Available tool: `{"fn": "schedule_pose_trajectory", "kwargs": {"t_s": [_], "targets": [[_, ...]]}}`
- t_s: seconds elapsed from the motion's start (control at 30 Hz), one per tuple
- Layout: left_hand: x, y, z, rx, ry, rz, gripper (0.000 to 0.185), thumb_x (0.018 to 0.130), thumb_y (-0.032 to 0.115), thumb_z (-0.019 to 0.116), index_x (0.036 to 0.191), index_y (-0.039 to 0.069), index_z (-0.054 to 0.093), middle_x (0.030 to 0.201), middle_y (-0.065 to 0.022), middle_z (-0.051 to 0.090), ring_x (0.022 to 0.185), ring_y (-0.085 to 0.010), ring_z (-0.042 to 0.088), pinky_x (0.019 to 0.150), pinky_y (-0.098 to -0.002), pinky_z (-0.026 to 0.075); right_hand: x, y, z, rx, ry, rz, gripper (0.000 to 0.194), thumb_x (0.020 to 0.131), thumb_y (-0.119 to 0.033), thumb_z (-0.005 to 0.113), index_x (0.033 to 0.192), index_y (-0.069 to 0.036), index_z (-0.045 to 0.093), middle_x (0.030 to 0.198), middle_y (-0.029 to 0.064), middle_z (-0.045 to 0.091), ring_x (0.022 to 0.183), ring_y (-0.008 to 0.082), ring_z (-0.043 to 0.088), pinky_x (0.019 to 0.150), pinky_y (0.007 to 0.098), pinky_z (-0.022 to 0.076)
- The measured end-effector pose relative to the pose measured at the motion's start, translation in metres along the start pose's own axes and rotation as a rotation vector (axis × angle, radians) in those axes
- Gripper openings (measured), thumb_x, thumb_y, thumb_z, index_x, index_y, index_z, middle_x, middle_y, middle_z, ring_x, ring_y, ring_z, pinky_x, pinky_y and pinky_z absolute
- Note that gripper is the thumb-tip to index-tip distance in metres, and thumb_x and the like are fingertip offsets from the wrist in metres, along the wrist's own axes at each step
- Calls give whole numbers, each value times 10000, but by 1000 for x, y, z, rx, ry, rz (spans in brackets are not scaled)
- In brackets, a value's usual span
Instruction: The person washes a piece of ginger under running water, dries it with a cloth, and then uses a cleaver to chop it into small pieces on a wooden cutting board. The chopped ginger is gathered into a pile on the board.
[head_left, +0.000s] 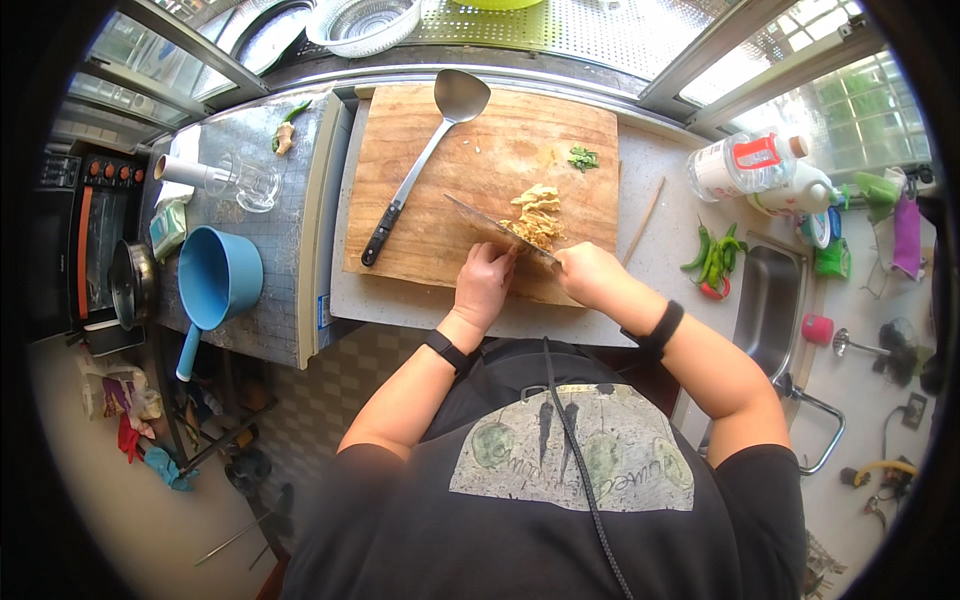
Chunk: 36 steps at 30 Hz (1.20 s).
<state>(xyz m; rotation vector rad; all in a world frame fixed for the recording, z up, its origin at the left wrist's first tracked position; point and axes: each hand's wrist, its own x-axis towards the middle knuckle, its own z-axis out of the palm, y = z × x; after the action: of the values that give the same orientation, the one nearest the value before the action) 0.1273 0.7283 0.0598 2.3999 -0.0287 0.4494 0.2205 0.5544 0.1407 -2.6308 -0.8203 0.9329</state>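
Observation:
On the wooden cutting board (405, 150), my right hand (589, 274) grips the handle of a cleaver-like kitchen knife (487, 221), whose blade slants up to the left. My left hand (486, 277) is close against the near side of the blade, fingers curled; whatever lies under the fingertips is hidden. Beyond the blade is a heap of sliced yellowish food (540, 214), its kind unclear. A small pile of chopped green pieces (583, 158) sits farther up the board. The metal wok spatula (420, 161) with a black handle lies on the board's left part.
Green and red chilli peppers (716, 259) lie right of the board, near a wooden stick (643, 221) and the steel sink (769, 300). Large plastic bottles (742, 165) stand at the back right. A blue dipper (217, 277), glass mug (259, 184) and ginger piece (283, 138) are on the left counter.

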Motion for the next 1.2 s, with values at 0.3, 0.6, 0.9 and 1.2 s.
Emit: {"fn": "schedule_pose_trajectory", "kwargs": {"t_s": [0.3,0.6,0.9,1.2], "targets": [[-1,-13,10,-40,24,-1,129,751,17,703,876,47,692,870,-130,619,833,-339,597,731,-413,527,8,-4,8,-49,-75,64,206,831,-86,551,873,18,722,881,258,698,863,423,688,777,487,553],[0,-4,-2,-15,0,74,156,771,13,682,921,45,709,869,-138,621,826,-347,592,736,-420,522,8,1,9,14,42,10,251,866,-159,532,855,3,723,865,265,692,847,424,684,767,501,547],[2,-9,8,-69,-15,44,139,772,7,684,906,42,700,880,-136,626,841,-353,596,744,-420,522,-7,4,2,-38,-9,4,218,870,-174,563,813,-6,691,816,248,674,811,432,662,735,508,535],[5,-6,4,-9,-29,65,195,728,-4,680,912,51,711,937,-129,630,880,-347,600,769,-419,537,21,-10,9,-55,-44,86,200,844,-115,571,865,4,730,860,257,696,858,407,691,778,479,554]]}}
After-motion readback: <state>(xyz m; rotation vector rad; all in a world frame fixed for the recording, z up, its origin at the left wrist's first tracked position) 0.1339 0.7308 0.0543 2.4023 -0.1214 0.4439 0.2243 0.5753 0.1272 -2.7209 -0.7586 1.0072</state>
